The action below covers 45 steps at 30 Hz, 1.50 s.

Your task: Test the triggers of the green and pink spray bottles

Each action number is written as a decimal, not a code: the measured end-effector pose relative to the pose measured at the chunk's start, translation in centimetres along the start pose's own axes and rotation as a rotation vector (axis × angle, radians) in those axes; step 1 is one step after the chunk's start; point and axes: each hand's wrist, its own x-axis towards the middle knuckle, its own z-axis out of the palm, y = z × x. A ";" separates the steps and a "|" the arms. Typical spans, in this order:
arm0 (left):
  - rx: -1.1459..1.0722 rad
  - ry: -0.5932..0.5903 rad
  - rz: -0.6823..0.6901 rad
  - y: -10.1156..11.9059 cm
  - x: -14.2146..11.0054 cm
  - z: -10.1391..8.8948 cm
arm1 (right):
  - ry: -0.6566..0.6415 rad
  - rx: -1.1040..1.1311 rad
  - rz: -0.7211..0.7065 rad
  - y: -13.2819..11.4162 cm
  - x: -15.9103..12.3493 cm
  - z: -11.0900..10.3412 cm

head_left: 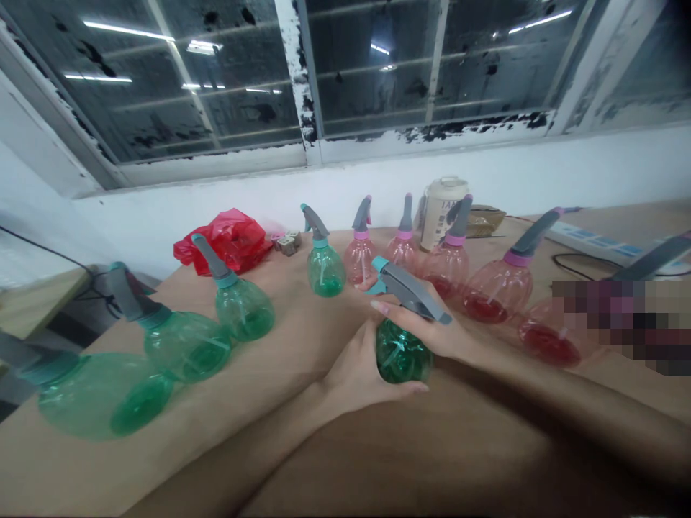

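In the middle, a green spray bottle (pixel 402 352) with a grey and teal spray head (pixel 407 286) is tilted between my two hands. My left hand (pixel 353 367) is wrapped round the lower body from the left, thumb along its near side. Higher up, my right hand (pixel 440 327) grips the neck just under the spray head, its fingers partly hidden behind it. Closest beyond them stand a green spray bottle (pixel 327 270) and several pink ones, among them one pink bottle (pixel 448 266). Green liquid shows inside the nearby green bottle.
More green bottles (pixel 245 306) line the table's left side, and pink bottles (pixel 499 288) curve along the right. Behind are a red plastic bag (pixel 227 241), small blocks (pixel 287 243), a paper cup (pixel 440 212) and a power strip (pixel 599 241). A pixelated patch covers the right edge.
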 end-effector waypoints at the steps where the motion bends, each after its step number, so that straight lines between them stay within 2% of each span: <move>1: 0.001 -0.005 -0.007 0.0 0.0 0.0 | -0.005 -0.025 0.011 -0.1 0.0 0.0; 5: 0.000 -0.019 -0.018 0.1 0.0 0.1 | 0.032 -0.146 0.050 -0.6 0.0 0.0; 8: -0.014 -0.035 -0.010 0.3 0.0 0.1 | 0.070 -0.186 0.026 -0.9 -0.2 0.1; 15: -0.015 -0.018 -0.049 0.3 -0.1 0.2 | 0.015 -0.073 0.051 -0.5 -0.2 -0.1; 24: -0.027 -0.027 -0.065 0.2 -0.1 0.2 | 0.083 -0.060 0.052 -0.1 -0.6 0.1; 29: -0.046 -0.009 -0.022 0.3 -0.1 0.2 | 0.104 -0.059 0.026 -0.1 -0.7 0.2; 35: -0.014 -0.019 -0.017 0.4 0.0 0.1 | 0.058 0.016 0.051 -0.3 -0.6 0.1; 40: -0.017 -0.014 -0.020 0.5 -0.1 0.1 | 0.020 -0.061 0.044 -0.3 -0.3 -0.2; 45: -0.024 -0.020 -0.058 0.5 -0.2 0.2 | -0.004 -0.155 -0.028 -0.6 0.0 -0.4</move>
